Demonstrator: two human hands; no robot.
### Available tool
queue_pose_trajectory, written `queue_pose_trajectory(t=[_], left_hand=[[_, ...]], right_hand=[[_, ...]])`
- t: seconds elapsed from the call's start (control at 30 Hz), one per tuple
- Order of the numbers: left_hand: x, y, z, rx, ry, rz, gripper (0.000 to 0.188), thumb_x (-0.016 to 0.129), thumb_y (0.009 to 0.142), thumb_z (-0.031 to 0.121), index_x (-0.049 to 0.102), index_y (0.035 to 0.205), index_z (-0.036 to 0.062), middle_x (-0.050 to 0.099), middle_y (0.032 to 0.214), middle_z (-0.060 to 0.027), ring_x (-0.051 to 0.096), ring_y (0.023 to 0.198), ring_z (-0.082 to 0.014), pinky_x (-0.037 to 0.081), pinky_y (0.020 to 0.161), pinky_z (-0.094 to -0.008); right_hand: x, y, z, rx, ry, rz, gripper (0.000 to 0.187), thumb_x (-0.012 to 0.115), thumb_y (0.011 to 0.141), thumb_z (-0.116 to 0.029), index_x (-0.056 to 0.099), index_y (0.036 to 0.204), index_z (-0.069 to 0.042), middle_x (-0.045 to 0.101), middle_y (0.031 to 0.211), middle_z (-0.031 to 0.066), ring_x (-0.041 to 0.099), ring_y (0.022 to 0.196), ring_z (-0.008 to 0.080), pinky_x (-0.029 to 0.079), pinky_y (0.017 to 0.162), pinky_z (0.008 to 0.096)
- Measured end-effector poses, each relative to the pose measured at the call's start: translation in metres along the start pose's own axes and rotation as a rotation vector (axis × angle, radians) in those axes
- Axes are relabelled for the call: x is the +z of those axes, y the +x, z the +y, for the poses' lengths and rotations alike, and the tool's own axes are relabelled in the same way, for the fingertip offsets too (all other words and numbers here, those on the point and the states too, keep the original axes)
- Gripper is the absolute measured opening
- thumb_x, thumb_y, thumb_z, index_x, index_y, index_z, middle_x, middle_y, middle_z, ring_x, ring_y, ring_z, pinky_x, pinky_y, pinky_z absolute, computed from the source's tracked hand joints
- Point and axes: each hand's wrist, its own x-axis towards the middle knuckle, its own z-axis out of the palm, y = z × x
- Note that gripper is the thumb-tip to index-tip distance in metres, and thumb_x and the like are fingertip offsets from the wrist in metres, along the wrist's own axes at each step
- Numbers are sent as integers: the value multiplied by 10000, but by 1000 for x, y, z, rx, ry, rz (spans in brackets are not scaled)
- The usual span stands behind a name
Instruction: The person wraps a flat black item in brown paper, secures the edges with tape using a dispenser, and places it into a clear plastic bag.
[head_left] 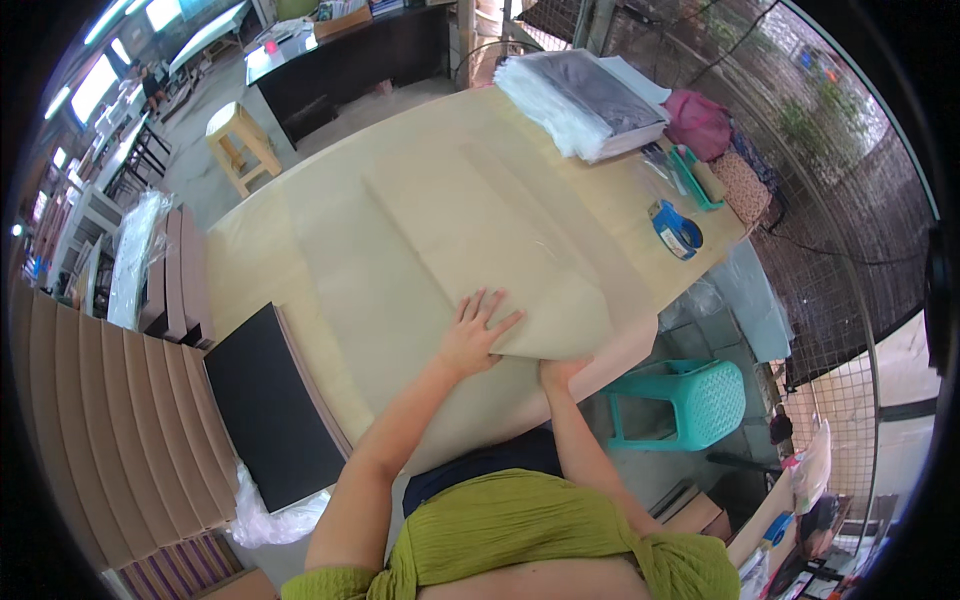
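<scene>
A large sheet of tan wrapping paper point(375, 290) lies across the table, with a long folded section point(500, 235) running away from me over its middle. My left hand point(475, 338) rests flat on the near end of that fold, fingers spread, holding nothing. Just to its right, my right hand point(563, 372) is at the fold's near edge. Its fingers go in under the paper and are mostly hidden, so whether they grip it cannot be seen. Whatever may lie inside the fold is covered.
A blue tape dispenser point(676, 230) and a green tray point(696, 178) sit at the table's right, near plastic-wrapped stacks point(590, 100). Black boards point(270, 410) lie left, beside stacked brown panels point(120, 420). A teal stool point(690, 400) stands right; a yellow stool point(240, 140) is beyond.
</scene>
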Motion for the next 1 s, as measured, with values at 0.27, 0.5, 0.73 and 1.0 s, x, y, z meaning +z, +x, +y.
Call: queue_pose_trajectory(t=[0.27, 0.5, 0.73, 1.0], left_hand=[[24, -7, -1, -109, -29, 160, 918, 844, 628, 364, 466, 1463, 301, 338, 1548, -176, 284, 1426, -467, 269, 1138, -625], [35, -8, 1, -98, -54, 220, 1042, 875, 587, 307, 391, 1509, 322, 279, 1598, -129, 286, 1437, -438, 275, 1153, -596], [25, -10, -3, -69, -6, 136, 983, 819, 669, 329, 348, 1531, 316, 267, 1607, -117, 275, 1438, -440, 245, 1159, -620], [23, -19, -14, 81, 11, 42, 923, 734, 786, 392, 281, 1561, 177, 222, 1632, -91, 167, 1479, -460, 165, 1164, -663]], right_hand=[[-29, 6, 30, 52, 164, 79, 447, 698, 817, -248, 608, 1195, -27, 554, 1275, 199, 493, 1179, 412, 388, 940, 534], [-121, -42, 11, -587, -40, -520, 587, 770, 703, -146, 579, 1248, -39, 535, 1307, 206, 468, 1248, 416, 387, 1034, 502], [-85, -31, -40, -637, -373, -709, 969, 655, 824, -599, 352, 1453, 72, 412, 1468, 258, 348, 1396, 421, 279, 1168, 501], [-128, -14, 14, -561, -487, -804, 1015, 632, 831, -629, 289, 1487, 64, 350, 1523, 246, 313, 1432, 403, 256, 1184, 503]])
